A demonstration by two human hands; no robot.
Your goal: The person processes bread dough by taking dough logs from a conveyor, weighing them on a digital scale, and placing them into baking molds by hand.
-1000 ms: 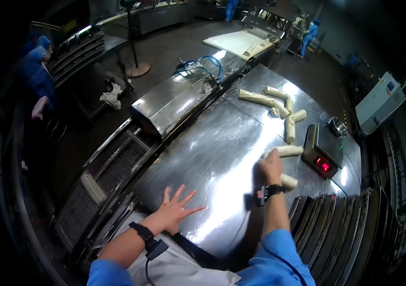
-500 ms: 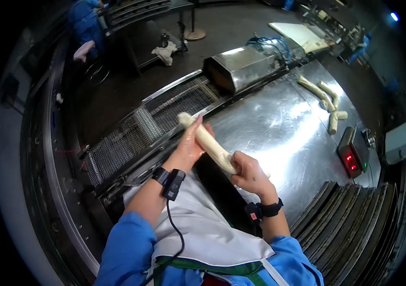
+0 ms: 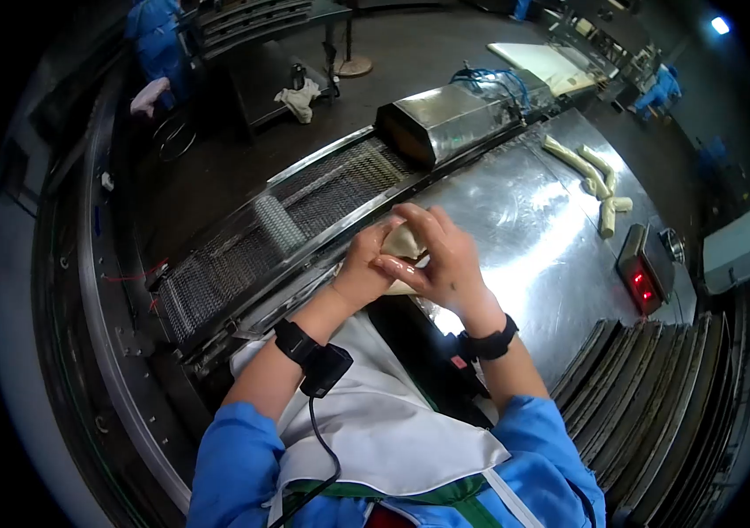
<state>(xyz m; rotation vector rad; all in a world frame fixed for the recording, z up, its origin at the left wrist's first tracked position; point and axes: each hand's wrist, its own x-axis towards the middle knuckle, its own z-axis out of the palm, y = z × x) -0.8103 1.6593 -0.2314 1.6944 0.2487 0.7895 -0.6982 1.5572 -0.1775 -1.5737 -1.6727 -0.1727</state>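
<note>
A pale piece of dough [image 3: 402, 242] sits between my two hands, partly covered by the fingers. My left hand [image 3: 364, 262] is closed around its left side. From the right, my right hand [image 3: 445, 260] curls over it, with thumb and fingers bent around the dough. Another pale stretch shows just under the hands, and I cannot tell whether it belongs to the same piece. Below both hands lies the near edge of the steel table [image 3: 498, 229].
Several dough rolls [image 3: 579, 165] lie on the table's far right, near a scale [image 3: 643, 280] with red digits. A mesh conveyor [image 3: 313, 211] runs into a metal housing [image 3: 454, 123]. Stacked trays [image 3: 630, 378] stand at lower right. Co-workers in blue [image 3: 157, 40] are in the background.
The long dough roll held out between my hands is now mostly hidden in them. My right hand has moved up and left, next to my left hand.
</note>
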